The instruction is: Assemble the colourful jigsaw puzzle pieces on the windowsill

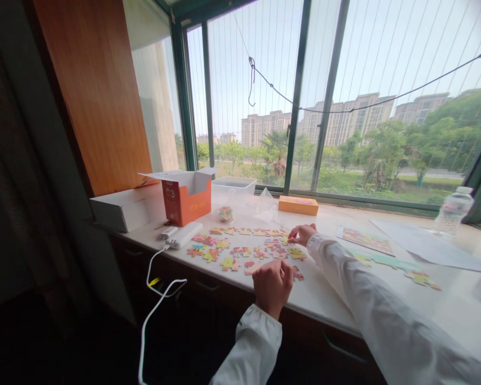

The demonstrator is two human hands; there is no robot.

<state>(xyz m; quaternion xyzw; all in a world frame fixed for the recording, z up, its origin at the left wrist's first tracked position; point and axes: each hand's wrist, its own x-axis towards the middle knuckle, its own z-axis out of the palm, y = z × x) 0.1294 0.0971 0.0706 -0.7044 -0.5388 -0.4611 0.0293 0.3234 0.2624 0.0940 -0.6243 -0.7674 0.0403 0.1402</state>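
My left hand (273, 286) hangs over the front edge of the white counter with its fingers curled in; whatever they may hold is hidden. Just beyond it lie a pinkish puzzle piece (251, 267) and a dark red piece (297, 274). Farther in, my right hand (302, 234) reaches down with thumb and fingers pinched at a puzzle piece at the right end of the back row. Loose jigsaw pieces (209, 254), yellow, pink and red, spread leftward in rough rows. To the right of my right sleeve is a joined strip of puzzle pieces (393, 261), green and yellow.
A picture card (366, 240) and a paper sheet (428, 246) lie right, by a plastic bottle (455, 209). Along the back stand a red open box (188, 203), a clear tub (234, 186) and an orange box (298, 205). A white power strip (184, 235) trails its cord off the edge.
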